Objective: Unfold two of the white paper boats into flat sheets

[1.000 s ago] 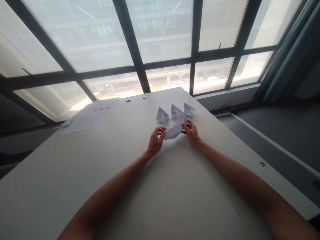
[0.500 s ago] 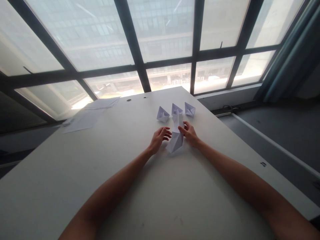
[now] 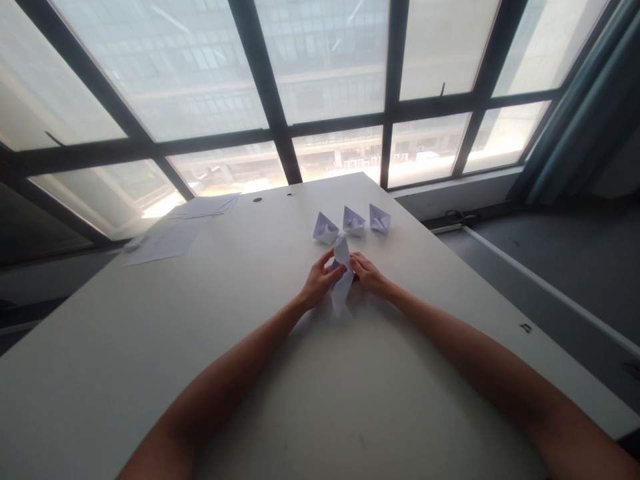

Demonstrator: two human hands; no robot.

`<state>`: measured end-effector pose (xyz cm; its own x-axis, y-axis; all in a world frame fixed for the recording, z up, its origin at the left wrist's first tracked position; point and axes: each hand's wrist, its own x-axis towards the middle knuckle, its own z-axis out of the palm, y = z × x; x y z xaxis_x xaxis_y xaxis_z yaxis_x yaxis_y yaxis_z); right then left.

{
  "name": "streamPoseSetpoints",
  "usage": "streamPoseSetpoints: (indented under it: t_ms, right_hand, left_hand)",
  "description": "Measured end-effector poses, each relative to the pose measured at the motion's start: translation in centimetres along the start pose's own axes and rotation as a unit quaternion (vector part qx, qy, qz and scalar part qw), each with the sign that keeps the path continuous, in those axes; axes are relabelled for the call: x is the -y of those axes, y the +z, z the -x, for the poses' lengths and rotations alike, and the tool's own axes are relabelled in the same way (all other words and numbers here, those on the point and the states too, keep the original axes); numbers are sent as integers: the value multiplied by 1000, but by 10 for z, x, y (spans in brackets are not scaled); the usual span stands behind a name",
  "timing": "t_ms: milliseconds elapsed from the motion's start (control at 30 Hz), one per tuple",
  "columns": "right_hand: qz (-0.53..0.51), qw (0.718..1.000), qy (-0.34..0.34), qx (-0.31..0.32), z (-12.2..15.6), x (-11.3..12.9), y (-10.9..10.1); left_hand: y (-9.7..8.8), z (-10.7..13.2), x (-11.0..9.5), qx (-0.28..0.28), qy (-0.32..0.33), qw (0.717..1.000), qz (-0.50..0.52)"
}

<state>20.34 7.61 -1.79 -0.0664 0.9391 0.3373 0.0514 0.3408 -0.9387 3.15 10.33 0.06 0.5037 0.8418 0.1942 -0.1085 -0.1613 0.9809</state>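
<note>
the left hand (image 3: 318, 280), open before, now clasps the folded paper (image 3: 343, 285) alongside the right hand (image 3: 369, 273).

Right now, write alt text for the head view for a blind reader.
Left hand and right hand hold a folded white paper at a white table. Beyond stand three paper boats in a row; loose sheets lie at left, before large windows.

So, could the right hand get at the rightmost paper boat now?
Probably yes: nothing visible stands between the right hand and the rightmost paper boat beyond it on the table. That hand holds the folded paper, though, and would likely need to let go.
</note>
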Motion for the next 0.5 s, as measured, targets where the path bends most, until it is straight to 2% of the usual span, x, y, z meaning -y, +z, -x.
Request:
streamPoseSetpoints:
  t_ms: [100, 200, 300, 400, 500]
  right_hand:
    - [54, 996, -16, -66, 0, 0, 1]
    - [94, 987, -49, -120, 3, 6, 0]
    - [124, 984, -71, -110, 5, 11, 0]
    - [141, 984, -57, -88, 4, 11, 2]
    - [149, 984, -36, -93, 3, 7, 1]
  left_hand:
    - [-1, -1, 0, -24, 30, 998, -45]
    - [-3, -2, 0, -56, 28, 993, -97]
    - [-5, -3, 2, -70, 38, 989, -125]
    - [-6, -4, 5, -84, 49, 985, -141]
    - [-6, -5, 7, -100, 45, 985, -137]
